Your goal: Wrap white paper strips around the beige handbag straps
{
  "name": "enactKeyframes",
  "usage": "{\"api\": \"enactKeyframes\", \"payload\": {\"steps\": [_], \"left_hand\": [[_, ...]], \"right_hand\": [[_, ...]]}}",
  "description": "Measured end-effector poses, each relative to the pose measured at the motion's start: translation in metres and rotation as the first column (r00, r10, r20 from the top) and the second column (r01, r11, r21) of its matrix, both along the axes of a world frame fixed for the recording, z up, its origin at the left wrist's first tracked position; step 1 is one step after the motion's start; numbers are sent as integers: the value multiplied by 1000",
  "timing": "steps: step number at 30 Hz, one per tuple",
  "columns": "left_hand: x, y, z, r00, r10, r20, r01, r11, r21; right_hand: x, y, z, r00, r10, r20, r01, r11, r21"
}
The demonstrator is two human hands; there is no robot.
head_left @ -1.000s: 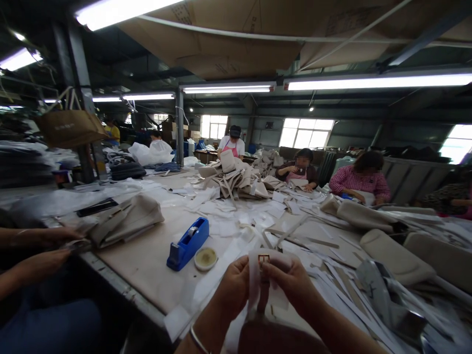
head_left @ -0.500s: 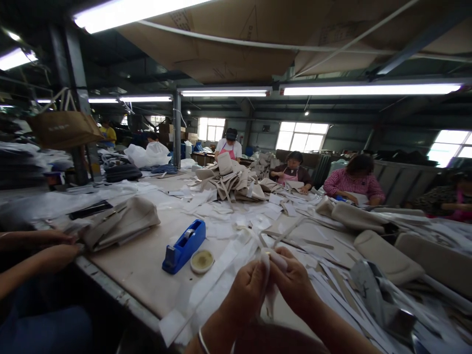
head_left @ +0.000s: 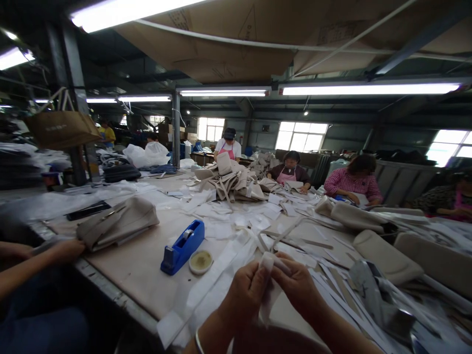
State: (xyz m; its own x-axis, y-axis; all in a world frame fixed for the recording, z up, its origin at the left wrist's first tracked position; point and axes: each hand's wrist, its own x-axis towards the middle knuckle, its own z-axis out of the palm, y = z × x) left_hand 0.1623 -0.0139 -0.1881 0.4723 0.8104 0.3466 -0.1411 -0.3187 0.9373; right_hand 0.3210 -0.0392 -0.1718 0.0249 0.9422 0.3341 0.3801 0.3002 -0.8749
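My left hand point(head_left: 245, 295) and my right hand point(head_left: 298, 287) meet low in the middle of the view, both pinched shut on a folded white paper wrap point(head_left: 268, 287). The wrap covers a strap end with a metal buckle, which is hidden inside it now. A brown bag body point(head_left: 273, 341) lies under my wrists at the bottom edge. A bangle shows on my left wrist. A blue tape dispenser point(head_left: 182, 247) and a small round tin point(head_left: 201, 261) sit on the table to the left of my hands.
The work table point(head_left: 140, 265) holds several white paper strips and sheets point(head_left: 236, 226). A beige bag point(head_left: 118, 223) lies at the left by a co-worker's arms point(head_left: 40, 260). More beige bags point(head_left: 230, 184) are piled at the centre. Three people sit at the far side.
The paper was open with the buckle showing; both hands have folded it shut around the buckle. The co-worker's hands at the left shifted slightly toward the beige bag.
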Motion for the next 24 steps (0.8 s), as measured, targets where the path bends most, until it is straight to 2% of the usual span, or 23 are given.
{"api": "enactKeyframes", "payload": {"steps": [4, 9, 14, 16, 18, 21, 24], "left_hand": [[-4, 1, -3, 997, -67, 36, 70, 994, -88], [-1, 4, -7, 999, -48, 2, 48, 995, -82], [2, 4, -12, 1000, -10, -6, 10, 994, -112], [2, 3, -11, 999, -29, 27, 32, 992, -122], [0, 2, -9, 997, -59, 51, 65, 990, -123], [-1, 0, -6, 997, -61, 48, 65, 995, -81], [0, 0, -6, 1000, -17, 12, 18, 999, -42]], "right_hand": [[-2, 3, 5, 999, -40, 16, 40, 999, -6], [-4, 7, -1, 984, -168, -56, 163, 983, -79], [-4, 5, -3, 978, -146, -146, 107, 963, -247], [-4, 3, 1, 989, -122, -83, 101, 971, -217], [-5, 1, 6, 992, -124, 14, 125, 986, -111], [-7, 3, 10, 971, -191, 141, 190, 981, 26], [-10, 7, 7, 964, -230, 132, 230, 973, 19]]}}
